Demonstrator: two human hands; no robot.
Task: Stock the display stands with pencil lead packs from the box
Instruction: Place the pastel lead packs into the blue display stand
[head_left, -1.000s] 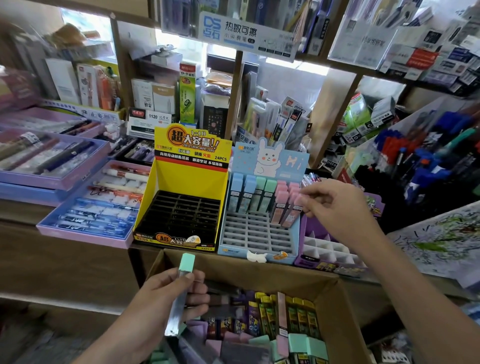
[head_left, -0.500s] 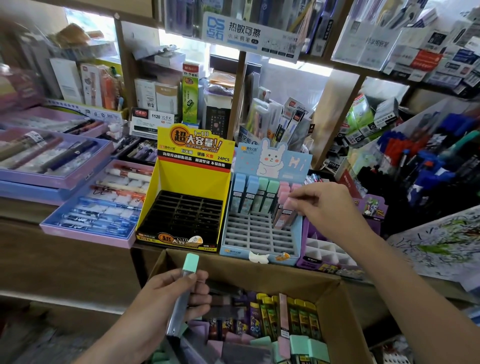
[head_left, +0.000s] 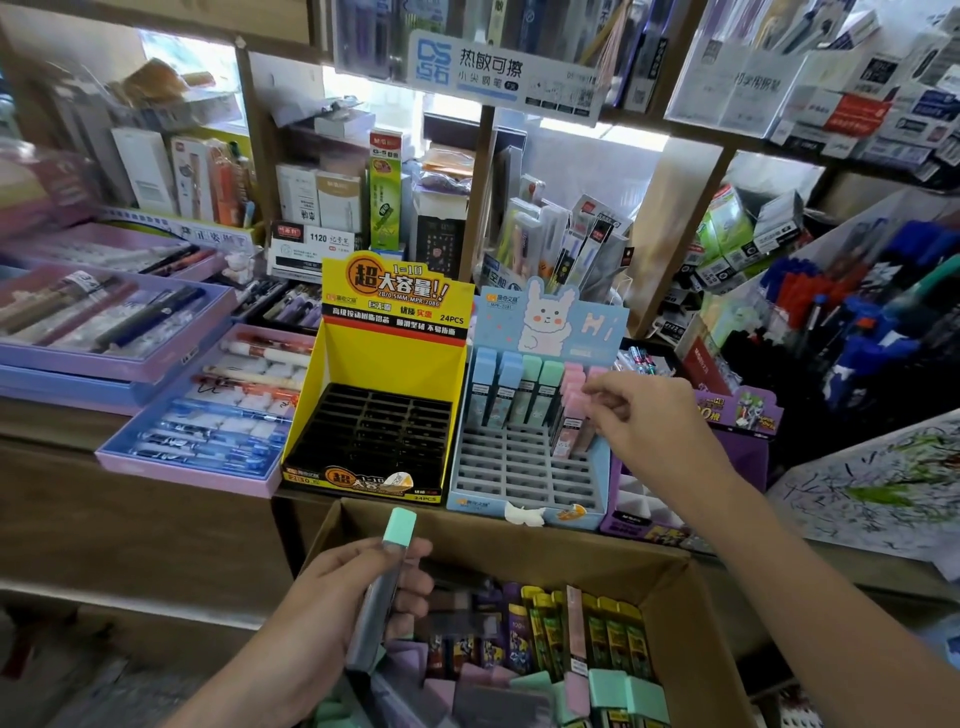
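Right now my right hand (head_left: 644, 415) pinches a pink lead pack (head_left: 569, 423) leaning at the far right of the blue rabbit stand (head_left: 519, 467). If it misses its slot, it could tip sideways. My left hand (head_left: 332, 597) grips a mint-capped pack (head_left: 387, 571) over the near cardboard box (head_left: 675, 597).

Daylight glares white behind the shelves (head_left: 675, 208), frame edges bow outward, and the lower-left corner is blurred.

Left hand (head_left: 332, 597) low, fingers (head_left: 413, 586) curled gripping, right hand (head_left: 647, 418) outstretched, fingertips pinching
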